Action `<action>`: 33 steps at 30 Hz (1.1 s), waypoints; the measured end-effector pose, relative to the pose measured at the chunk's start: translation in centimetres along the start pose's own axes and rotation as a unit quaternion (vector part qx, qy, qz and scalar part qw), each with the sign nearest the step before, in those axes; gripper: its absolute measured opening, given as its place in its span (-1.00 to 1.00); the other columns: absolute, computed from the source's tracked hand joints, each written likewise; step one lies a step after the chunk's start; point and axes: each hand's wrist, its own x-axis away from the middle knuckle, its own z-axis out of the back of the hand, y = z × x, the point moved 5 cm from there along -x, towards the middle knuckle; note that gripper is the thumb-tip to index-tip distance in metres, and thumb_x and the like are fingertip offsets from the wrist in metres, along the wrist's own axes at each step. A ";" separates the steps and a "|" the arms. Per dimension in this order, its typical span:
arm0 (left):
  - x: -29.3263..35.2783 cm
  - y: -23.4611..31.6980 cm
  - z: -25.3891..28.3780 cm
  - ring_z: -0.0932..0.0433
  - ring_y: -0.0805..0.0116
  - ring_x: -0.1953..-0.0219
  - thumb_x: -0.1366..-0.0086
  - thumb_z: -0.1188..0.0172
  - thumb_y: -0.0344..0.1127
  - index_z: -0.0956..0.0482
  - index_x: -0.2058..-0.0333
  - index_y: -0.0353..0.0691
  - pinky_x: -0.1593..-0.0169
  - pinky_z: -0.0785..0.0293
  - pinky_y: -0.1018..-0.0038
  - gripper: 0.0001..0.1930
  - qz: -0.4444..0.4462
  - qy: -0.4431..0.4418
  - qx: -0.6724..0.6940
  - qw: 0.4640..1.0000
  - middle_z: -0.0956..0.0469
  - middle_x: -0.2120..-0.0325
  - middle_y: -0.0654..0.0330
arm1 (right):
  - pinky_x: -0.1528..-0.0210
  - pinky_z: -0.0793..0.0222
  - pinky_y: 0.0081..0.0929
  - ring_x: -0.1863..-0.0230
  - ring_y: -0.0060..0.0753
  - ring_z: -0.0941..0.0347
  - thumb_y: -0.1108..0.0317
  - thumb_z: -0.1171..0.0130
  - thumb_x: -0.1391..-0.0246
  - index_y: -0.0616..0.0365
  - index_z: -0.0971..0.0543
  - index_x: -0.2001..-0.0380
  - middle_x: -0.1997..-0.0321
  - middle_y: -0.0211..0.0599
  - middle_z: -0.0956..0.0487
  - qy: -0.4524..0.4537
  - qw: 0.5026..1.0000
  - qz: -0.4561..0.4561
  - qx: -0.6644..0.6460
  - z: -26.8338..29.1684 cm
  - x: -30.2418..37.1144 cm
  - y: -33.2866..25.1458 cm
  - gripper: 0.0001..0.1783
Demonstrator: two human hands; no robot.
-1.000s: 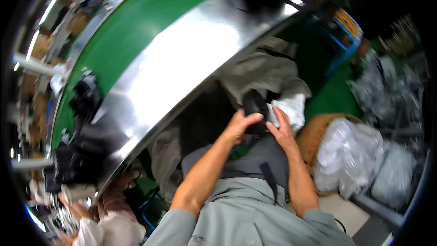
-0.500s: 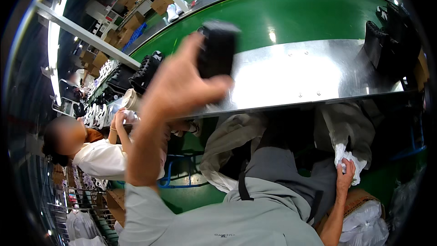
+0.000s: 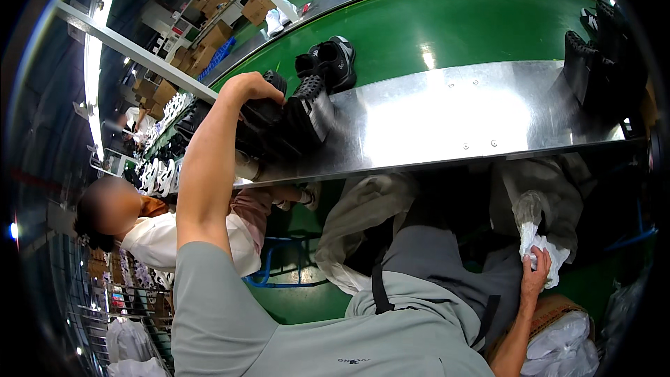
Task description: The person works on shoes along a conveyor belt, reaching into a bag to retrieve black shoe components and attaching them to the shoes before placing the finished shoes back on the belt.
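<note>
My left hand reaches over the near edge of the line, its fingers curled onto a black shoe. Right beside it, a black shoe with a bumpy sole edge stands on the metal ledge. Beyond, black shoes with pale details sit on the green belt. Down at my right side, my right hand is closed on crumpled white wrapping, whose upper end meets a clear, greyish bag part.
A co-worker in a white top sits close on my left. Black shoes stand at the ledge's right end. Grey sacks hang under the ledge. A carton with plastic bags stands by my right arm.
My left hand, blurred and raised with a dark object, has moved left and down onto the black shoe. Black shoes now show on the belt there. My right hand has barely moved.
</note>
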 end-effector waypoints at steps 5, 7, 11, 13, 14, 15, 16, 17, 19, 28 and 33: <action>-0.6 -0.2 -0.2 -0.62 -0.01 -0.05 0.14 -0.54 0.27 -0.68 -0.01 -0.26 -0.02 -0.59 0.12 -0.17 0.019 -0.010 -0.053 0.998 -0.62 -0.05 -0.03 | -0.41 -0.12 -0.12 -0.41 0.02 -0.21 0.33 -0.26 -0.20 0.22 -0.57 -0.05 -0.17 -0.07 -0.52 -0.005 1.000 -0.004 -0.001 0.0 0.0 -0.4 -0.63; -0.7 0.0 -0.2 -0.60 0.01 -0.11 0.15 -0.55 0.33 -0.69 -0.03 -0.22 -0.11 -0.54 0.16 -0.13 0.003 -0.006 -0.085 0.996 -0.61 -0.08 -0.02 | -0.41 -0.12 -0.13 -0.41 0.01 -0.21 0.32 -0.26 -0.21 0.21 -0.57 -0.06 -0.18 -0.07 -0.51 0.009 1.000 -0.017 -0.009 0.2 0.1 -1.0 -0.63; -1.7 -1.0 -0.9 -0.55 0.01 -0.18 0.13 -0.46 0.49 -0.67 -0.07 -0.18 -0.20 -0.44 0.22 -0.05 0.000 -0.016 -0.110 0.994 -0.59 -0.14 -0.01 | -0.41 -0.13 -0.14 -0.42 -0.01 -0.21 0.33 -0.25 -0.22 0.20 -0.57 -0.08 -0.22 -0.06 -0.48 -0.011 1.000 -0.023 0.007 0.1 0.0 -1.9 -0.62; -1.6 -1.1 -1.3 -0.54 0.00 -0.19 0.10 -0.42 0.52 -0.66 -0.08 -0.18 -0.19 -0.45 0.21 -0.04 -0.002 -0.021 -0.125 0.992 -0.58 -0.14 -0.01 | -0.41 -0.13 -0.15 -0.42 -0.01 -0.21 0.33 -0.25 -0.21 0.20 -0.57 -0.08 -0.24 -0.04 -0.47 -0.017 0.999 -0.025 0.013 -0.3 0.1 -1.9 -0.62; -0.9 -1.1 -1.5 -0.54 -0.01 -0.20 0.07 -0.40 0.51 -0.65 -0.09 -0.18 -0.20 -0.45 0.17 -0.05 0.040 -0.037 -0.109 0.993 -0.58 -0.14 -0.01 | -0.41 -0.13 -0.15 -0.42 -0.01 -0.21 0.33 -0.25 -0.21 0.20 -0.57 -0.08 -0.24 -0.04 -0.47 -0.019 0.999 -0.027 0.013 -0.4 0.1 -1.9 -0.62; -0.2 -1.3 -1.7 -0.53 -0.02 -0.21 0.03 -0.39 0.50 -0.64 -0.10 -0.17 -0.20 -0.45 0.14 -0.07 0.082 -0.052 -0.095 0.991 -0.58 -0.15 0.00 | -0.39 -0.16 -0.15 -0.41 0.00 -0.22 0.34 -0.26 -0.21 0.20 -0.57 -0.07 -0.24 -0.04 -0.47 -0.017 1.000 -0.022 0.011 -0.6 0.3 -2.1 -0.62; 0.3 -1.1 -1.5 -0.53 -0.02 -0.21 0.03 -0.39 0.50 -0.64 -0.10 -0.17 -0.20 -0.45 0.14 -0.07 0.081 -0.051 -0.099 0.990 -0.58 -0.15 0.00 | -0.38 -0.19 -0.15 -0.40 0.01 -0.23 0.35 -0.27 -0.20 0.20 -0.58 -0.07 -0.24 -0.05 -0.47 -0.012 1.000 -0.018 0.007 -0.5 0.3 -2.1 -0.62; 0.8 -0.7 -0.6 -0.61 -0.06 -0.06 -0.04 -0.38 0.43 -0.65 -0.01 -0.31 0.02 -0.56 0.12 -0.14 0.048 -0.006 -0.136 0.989 -0.64 0.00 -0.04 | -0.38 -0.19 -0.15 -0.40 0.01 -0.23 0.35 -0.27 -0.20 0.20 -0.58 -0.07 -0.24 -0.05 -0.47 -0.011 1.000 -0.023 0.004 -0.8 0.2 -1.7 -0.62; 1.9 3.5 1.4 -0.69 -0.07 0.10 -0.14 -0.36 0.33 -0.70 0.16 -0.41 0.09 -0.62 0.12 -0.26 -0.073 0.186 -0.273 0.941 -0.69 0.12 -0.10 | -0.34 -0.24 -0.12 -0.36 0.06 -0.29 0.39 -0.28 -0.15 0.22 -0.61 0.00 -0.20 -0.03 -0.51 0.058 0.998 -0.023 0.025 0.9 1.5 -0.2 -0.66; 28.5 26.2 -15.9 -0.61 0.05 0.13 -0.10 -0.45 -0.46 -0.65 0.06 -0.23 0.09 -0.57 0.24 -0.62 -0.779 0.092 0.099 0.613 -0.63 0.17 0.04 | 0.13 -0.28 -0.11 0.22 -0.01 -0.43 0.33 -0.21 -0.18 0.15 -0.53 0.38 0.35 -0.17 -0.52 0.158 0.982 0.069 0.070 3.0 -0.1 -9.1 -0.86; 35.2 42.3 -30.4 -0.59 -0.01 0.09 -0.36 -0.22 -0.26 -0.66 0.16 -0.28 0.02 -0.51 0.17 -0.78 -0.886 -0.058 0.011 0.460 -0.64 0.22 0.01 | 0.21 -0.40 -0.17 0.27 -0.02 -0.51 0.38 -0.24 -0.18 0.20 -0.55 0.32 0.36 -0.14 -0.55 0.147 0.988 -0.020 0.040 5.5 5.2 -8.7 -0.88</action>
